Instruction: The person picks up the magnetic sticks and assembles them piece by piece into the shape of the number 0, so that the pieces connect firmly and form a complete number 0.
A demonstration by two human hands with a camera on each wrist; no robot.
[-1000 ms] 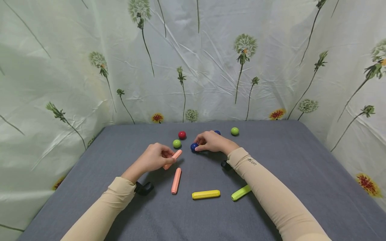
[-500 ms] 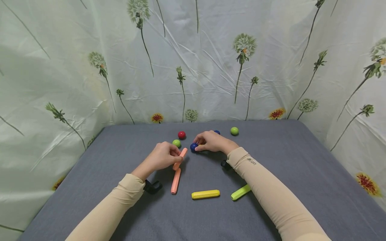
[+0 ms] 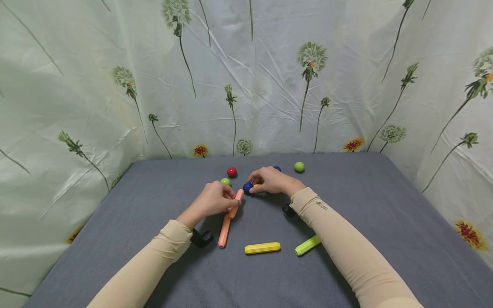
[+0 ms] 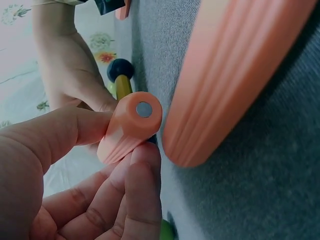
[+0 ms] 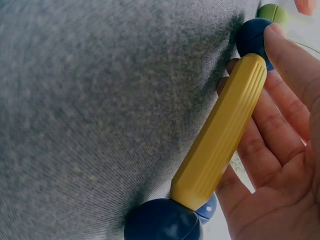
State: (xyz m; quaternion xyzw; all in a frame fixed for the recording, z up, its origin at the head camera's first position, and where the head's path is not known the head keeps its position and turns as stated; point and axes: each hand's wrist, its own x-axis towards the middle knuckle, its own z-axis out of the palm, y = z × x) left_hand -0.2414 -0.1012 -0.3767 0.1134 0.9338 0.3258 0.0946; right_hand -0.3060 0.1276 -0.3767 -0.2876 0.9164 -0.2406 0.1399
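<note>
My left hand [image 3: 215,199] pinches a coral magnetic stick [image 3: 238,199] between thumb and fingertips, tilted above the cloth. A round silver magnet [image 4: 144,109] shows in its end. Below that hand lies a second coral stick [image 3: 224,233]. My right hand [image 3: 271,180] grips a blue ball [image 3: 248,188] with thumb and fingers, just right of the held stick's far end. In the right wrist view this ball touches one end of a yellow stick [image 5: 222,130], and a large blue ball [image 5: 162,220] touches the other end. The head view mostly hides this yellow stick behind the hand.
Red [image 3: 232,172] and green [image 3: 225,182] balls lie beyond my left hand. Another blue ball [image 3: 277,169] and a green ball [image 3: 299,167] lie at the back right. Nearer are a loose yellow stick [image 3: 262,248] and a lime stick [image 3: 308,246], partly under my right forearm.
My left hand has carried the coral stick rightward, closer to the blue ball, and the stick has turned steeper. My right hand stays in place on the blue ball.
</note>
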